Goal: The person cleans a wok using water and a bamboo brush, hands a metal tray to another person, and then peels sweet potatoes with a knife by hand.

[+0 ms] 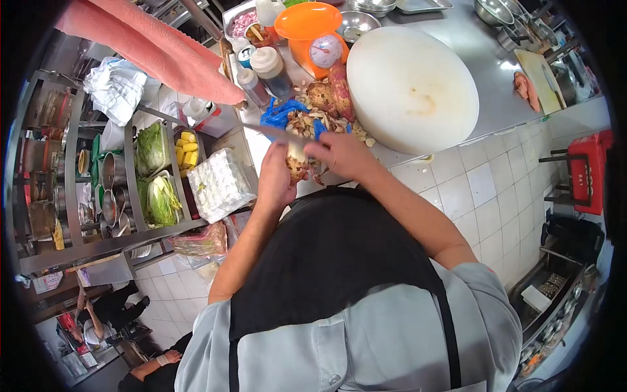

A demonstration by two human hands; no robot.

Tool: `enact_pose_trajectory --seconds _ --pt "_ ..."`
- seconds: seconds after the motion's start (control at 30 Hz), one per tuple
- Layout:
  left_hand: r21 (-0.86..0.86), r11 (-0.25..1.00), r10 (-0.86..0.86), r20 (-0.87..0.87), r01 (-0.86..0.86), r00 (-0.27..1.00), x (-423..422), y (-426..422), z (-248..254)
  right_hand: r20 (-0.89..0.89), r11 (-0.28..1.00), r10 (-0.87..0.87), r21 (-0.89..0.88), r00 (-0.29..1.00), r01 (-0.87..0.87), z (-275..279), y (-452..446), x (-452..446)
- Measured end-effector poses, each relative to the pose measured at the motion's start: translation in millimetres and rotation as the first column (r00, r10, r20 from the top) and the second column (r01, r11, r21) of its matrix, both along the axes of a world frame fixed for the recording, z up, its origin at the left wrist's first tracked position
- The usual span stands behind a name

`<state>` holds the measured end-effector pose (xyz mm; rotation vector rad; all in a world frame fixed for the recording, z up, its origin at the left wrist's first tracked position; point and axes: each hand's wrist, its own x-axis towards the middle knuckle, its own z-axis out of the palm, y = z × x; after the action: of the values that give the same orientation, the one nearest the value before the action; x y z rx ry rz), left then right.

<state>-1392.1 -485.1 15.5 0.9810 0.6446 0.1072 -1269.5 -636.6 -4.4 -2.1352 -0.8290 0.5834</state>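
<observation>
My left hand (277, 173) is wrapped round a partly peeled sweet potato (298, 171), with brown spotted skin below and pale flesh above. My right hand (346, 155) grips a knife (281, 132), its handle hidden in the fingers. The blade points left and lies across the top of the sweet potato. Just beyond the hands is a heap of peelings (307, 123) on a blue plastic bag (279, 112). Behind that heap lie a brown-skinned tuber (320, 97) and a reddish sweet potato (340, 91).
A thick round white cutting board (411, 85) takes up the counter to the right. An orange scale (310, 49) and squeeze bottles (269, 68) stand at the back. At left, a rack holds cabbages (160, 199) and a white wrapped pack (219, 186). A pink towel (157, 46) hangs upper left.
</observation>
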Motion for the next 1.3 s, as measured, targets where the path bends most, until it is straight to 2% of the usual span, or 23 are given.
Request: enact_pose_trajectory --seconds 0.07,0.13,0.2,0.23,0.33,0.43,0.47,0.53,0.57,0.67,0.7,0.77,0.8,0.83,0.93,0.97,1.07,1.1,1.17,1.2,1.23,1.3 --pt "0.035 0.999 -0.032 0.036 0.031 0.999 -5.5 1.9 -2.5 -0.018 0.997 -0.078 0.004 0.997 0.078 -13.8 -4.6 11.1" --pt "-0.087 0.996 -0.002 -0.022 0.000 1.000 -2.6 3.6 1.1 -0.027 0.992 -0.124 0.036 0.992 0.125 -15.7 -10.9 21.3" --pt "-0.250 0.966 0.045 -0.091 -0.067 0.995 -1.1 5.8 -1.6 -0.074 0.994 -0.060 0.083 0.995 0.066 -6.3 -10.6 9.6" --pt "-0.286 0.957 0.036 -0.073 -0.055 0.997 -1.1 8.5 -5.4 -0.087 0.993 -0.033 0.110 0.996 0.042 4.0 -9.7 5.4" --pt "-0.343 0.939 -0.018 -0.018 0.011 1.000 -1.1 12.0 -12.0 -0.016 0.995 0.097 0.039 0.995 -0.097 13.4 -5.4 -6.3" --pt "-0.327 0.943 0.039 -0.073 -0.061 0.997 -1.0 5.7 -4.1 0.104 0.989 0.098 0.103 0.990 -0.109 -6.0 -3.0 -7.1" --pt "-0.244 0.970 -0.009 -0.032 0.001 0.999 -3.3 4.6 -3.9 0.141 0.987 0.092 0.117 0.986 -0.109 -14.0 -1.8 -2.8" --pt "-0.062 0.991 -0.112 0.041 0.115 0.993 -11.3 5.7 -1.6 -0.014 0.996 -0.030 0.087 0.999 0.031 -23.9 -9.3 22.0" --pt "-0.094 0.982 -0.154 0.081 0.162 0.985 -16.2 7.7 -0.1 -0.090 0.993 -0.090 0.066 0.992 0.096 -28.3 -13.2 32.4" --pt "-0.120 0.957 -0.264 0.006 0.263 0.964 -29.8 13.1 -5.6 -0.401 0.995 -0.073 0.039 0.913 0.096 -1.1 -29.3 40.0" --pt "-0.108 0.925 -0.362 0.046 0.365 0.931 -34.0 16.7 -10.2 -0.451 0.995 -0.056 0.044 0.891 0.085 4.8 -33.3 42.1" --pt "0.023 0.899 -0.437 0.013 0.437 0.899 -29.1 8.4 -26.8 -0.553 0.997 -0.018 0.058 0.833 0.060 11.5 -38.6 39.9" --pt "0.091 0.877 -0.473 -0.010 0.472 0.881 -26.5 7.1 -36.5 -0.502 0.996 -0.009 0.076 0.865 0.055 4.7 -38.8 37.5" --pt "0.288 0.768 -0.546 -0.173 0.572 0.820 -19.1 11.5 -46.0 -0.448 0.994 -0.002 0.096 0.894 0.050 -5.7 -37.2 35.3" --pt "0.528 0.736 -0.430 -0.118 0.424 0.895 -2.6 -1.5 -62.4 -0.226 0.994 0.005 0.109 0.974 0.020 -9.9 -45.2 30.1" --pt "0.471 0.804 -0.369 -0.085 0.363 0.926 3.5 -2.9 -64.9 -0.143 0.995 0.010 0.103 0.990 0.005 -8.5 -49.8 25.7" --pt "0.599 0.779 -0.283 0.071 0.186 0.956 12.1 -5.5 -61.7 -0.274 0.988 -0.130 0.043 0.953 0.148 -12.5 -67.7 12.8" --pt "0.627 0.763 -0.288 0.114 0.156 0.951 9.4 -1.6 -67.8 -0.255 0.981 -0.188 -0.005 0.948 0.194 -10.0 -72.9 7.8" --pt "0.248 0.960 -0.168 0.127 0.132 0.978 1.0 -3.3 -50.0 -0.212 0.953 -0.303 -0.096 0.929 0.289 -5.0 -82.1 -4.0" --pt "0.037 0.994 -0.110 0.114 0.106 0.987 -3.6 -4.2 -43.2 -0.184 0.949 -0.311 -0.121 0.933 0.292 -6.0 -83.5 -7.5" --pt "-0.031 0.997 -0.064 0.111 0.067 0.992 -7.6 -0.7 -41.6 -0.154 0.943 -0.319 -0.145 0.935 0.298 -10.6 -82.7 -10.0" --pt "-0.301 0.954 0.022 0.023 -0.014 1.000 -14.5 11.5 -49.3 -0.142 0.938 -0.330 -0.161 0.933 0.307 -26.7 -75.7 -8.4"
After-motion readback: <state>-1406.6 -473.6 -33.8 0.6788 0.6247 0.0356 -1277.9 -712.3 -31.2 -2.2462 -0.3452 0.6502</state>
